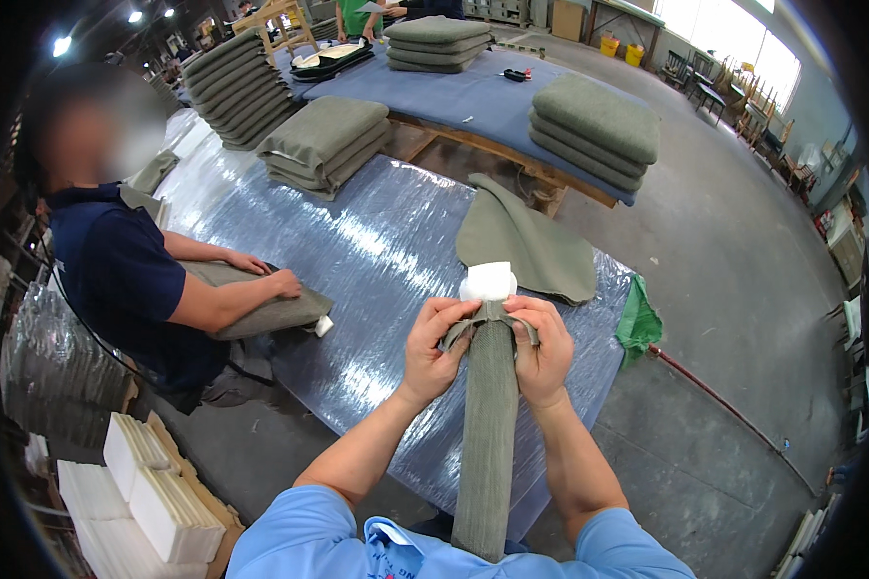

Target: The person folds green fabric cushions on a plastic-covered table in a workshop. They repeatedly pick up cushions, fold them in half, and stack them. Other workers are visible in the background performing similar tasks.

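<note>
Shiny clear wrap covers the blue tabletop [348,261] before you, its right edge slanting down close beside your right forearm, with open concrete floor [714,425] beyond it. A green cloth [639,318] hangs at the right corner, and a loose grey-green fabric piece [531,246] lies just past your work; bare wrap stretches left toward a co-worker [116,280]. Your grey-green cover [488,425] sits over the table's right part, its long axis running almost straight away from you, the near end at your blue shirt [309,540] and the mouth pointing to the far side. It looks narrow, ribbed and filled out, with white padding [490,280] poking from the mouth. Your left hand [437,343] and right hand [543,349] stand slightly apart, each pinching one side of the flared fabric rim.
</note>
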`<state>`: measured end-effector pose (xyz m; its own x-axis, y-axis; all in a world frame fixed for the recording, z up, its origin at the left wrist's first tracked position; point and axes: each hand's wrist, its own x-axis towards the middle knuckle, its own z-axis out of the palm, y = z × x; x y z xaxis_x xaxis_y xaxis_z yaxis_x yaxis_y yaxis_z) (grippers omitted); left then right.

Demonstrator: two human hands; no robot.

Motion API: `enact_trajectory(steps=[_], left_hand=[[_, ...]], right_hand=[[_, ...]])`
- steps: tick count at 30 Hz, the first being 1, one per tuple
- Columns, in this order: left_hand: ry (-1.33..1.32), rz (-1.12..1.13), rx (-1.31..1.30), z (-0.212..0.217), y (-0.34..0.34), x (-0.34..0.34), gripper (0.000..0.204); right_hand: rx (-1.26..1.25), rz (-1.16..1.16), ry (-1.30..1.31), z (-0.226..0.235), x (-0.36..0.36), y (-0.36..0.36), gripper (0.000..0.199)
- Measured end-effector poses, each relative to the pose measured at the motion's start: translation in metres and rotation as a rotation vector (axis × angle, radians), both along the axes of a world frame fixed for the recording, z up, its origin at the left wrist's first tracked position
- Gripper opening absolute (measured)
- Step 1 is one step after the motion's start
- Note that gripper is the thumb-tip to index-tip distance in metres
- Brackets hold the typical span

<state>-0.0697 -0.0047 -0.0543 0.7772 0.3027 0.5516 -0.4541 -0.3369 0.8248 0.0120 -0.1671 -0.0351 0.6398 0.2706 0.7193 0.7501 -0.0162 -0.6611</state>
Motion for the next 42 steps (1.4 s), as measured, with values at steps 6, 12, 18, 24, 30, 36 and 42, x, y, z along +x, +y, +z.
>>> enact_trajectory(steps=[6, 12, 18, 24, 30, 36, 42], left_hand=[[0.051, -0.014, 0.064, -0.003, 0.006, -0.002, 0.043], [-0.048, 0.133, 0.221, -0.006, 0.003, 0.011, 0.027], [-0.344, 0.088, 0.482, 0.012, 0.024, 0.042, 0.02], [-0.135, 0.013, 0.21, 0.008, 0.009, 0.049, 0.017], [0.021, 0.064, 0.072, 0.014, 0.0, 0.058, 0.019], [0.118, 0.138, 0.067, 0.028, -0.001, 0.066, 0.02], [0.213, 0.132, 0.081, 0.03, 0.005, 0.081, 0.021]], right_hand=[[-0.19, 0.218, -0.032, 0.023, 0.02, -0.019, 0.028], [-0.1, -0.006, -0.165, 0.01, 0.012, -0.004, 0.017], [0.013, -0.05, 0.005, -0.004, 0.008, 0.005, 0.008], [-0.016, -0.144, 0.199, 0.012, 0.011, 0.011, 0.008], [0.135, -0.23, 0.299, 0.004, 0.019, 0.025, 0.014], [0.241, -0.256, 0.527, 0.003, 0.027, 0.04, 0.023], [0.297, -0.169, 0.663, -0.004, 0.042, 0.047, 0.028]])
